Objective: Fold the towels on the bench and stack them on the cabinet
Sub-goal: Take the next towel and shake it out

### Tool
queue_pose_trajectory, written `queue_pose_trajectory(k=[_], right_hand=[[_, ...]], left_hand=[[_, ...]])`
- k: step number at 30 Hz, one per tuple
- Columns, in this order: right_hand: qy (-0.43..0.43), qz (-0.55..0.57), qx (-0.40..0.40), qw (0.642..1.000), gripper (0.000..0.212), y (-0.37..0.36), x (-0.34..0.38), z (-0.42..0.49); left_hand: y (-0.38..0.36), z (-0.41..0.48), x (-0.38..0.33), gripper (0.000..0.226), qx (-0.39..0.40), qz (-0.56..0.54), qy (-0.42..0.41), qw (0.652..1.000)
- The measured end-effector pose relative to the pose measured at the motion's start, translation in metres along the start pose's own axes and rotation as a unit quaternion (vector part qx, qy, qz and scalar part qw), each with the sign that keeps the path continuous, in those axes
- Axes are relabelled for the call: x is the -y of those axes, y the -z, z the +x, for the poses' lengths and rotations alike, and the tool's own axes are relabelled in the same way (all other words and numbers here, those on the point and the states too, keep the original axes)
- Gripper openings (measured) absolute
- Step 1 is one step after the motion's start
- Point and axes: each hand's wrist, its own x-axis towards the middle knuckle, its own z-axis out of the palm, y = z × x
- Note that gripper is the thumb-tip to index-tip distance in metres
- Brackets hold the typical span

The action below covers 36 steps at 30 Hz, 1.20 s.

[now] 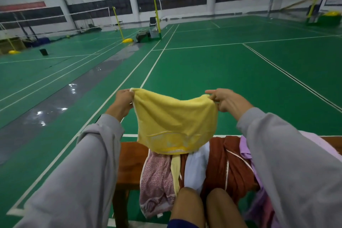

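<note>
Fingers of the left hand [123, 101] pinch the upper left corner of the yellow towel [174, 122]. The right hand [224, 101] pinches the upper right corner. The towel hangs between them, its sagging top edge running hand to hand and its hem over the bench [131, 155]. Both hands are equally near, so either could carry its corner across. On the bench beneath lie a pink patterned towel [157, 176], a white towel [196, 168], a rust-brown towel [222, 163] and, seemingly, a lilac towel [246, 150]. No cabinet is in view.
</note>
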Motion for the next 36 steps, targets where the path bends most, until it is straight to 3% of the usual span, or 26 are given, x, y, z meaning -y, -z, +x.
queue_pose_trajectory(k=[4,7,9,12,15,19,23,26,32,36], right_hand=[[0.046,0.023,-0.03,0.998,0.06,0.002,0.003,0.005],[0.125,0.004,-0.066,0.99,0.037,0.009,0.013,0.009],[0.179,-0.091,-0.105,0.974,0.025,0.017,0.018,0.012],[0.219,-0.287,-0.114,0.926,0.023,0.025,0.022,0.01],[0.239,-0.393,-0.104,0.882,0.027,0.03,0.029,0.009],[0.241,-0.513,-0.06,0.822,0.041,0.032,0.042,0.003],[0.277,-0.601,-0.085,0.745,0.007,0.033,0.05,-0.005],[0.302,-0.641,-0.117,0.695,0.016,0.032,0.052,-0.009],[0.342,-0.702,-0.16,0.604,0.017,0.023,0.057,-0.033],[0.365,-0.673,-0.223,0.603,0.019,0.02,0.072,-0.038]], left_hand=[[0.0,0.001,0.006,0.014,-0.01,0.013,-0.028,0.999],[0.004,-0.002,0.0,0.029,0.027,0.043,-0.054,0.997],[0.003,-0.005,-0.008,0.032,0.065,0.048,-0.083,0.993],[0.001,-0.005,-0.014,0.039,0.091,0.052,-0.115,0.988],[-0.004,-0.007,-0.016,0.04,0.087,0.159,-0.165,0.97],[-0.004,-0.008,-0.018,0.031,0.052,0.369,-0.246,0.895],[0.0,-0.005,-0.021,0.025,0.019,0.459,-0.289,0.84],[-0.005,-0.01,-0.023,0.023,-0.02,0.493,-0.303,0.815],[-0.012,-0.014,-0.032,0.023,-0.073,0.496,-0.301,0.811],[-0.019,-0.014,-0.047,0.018,-0.128,0.438,-0.342,0.821]])
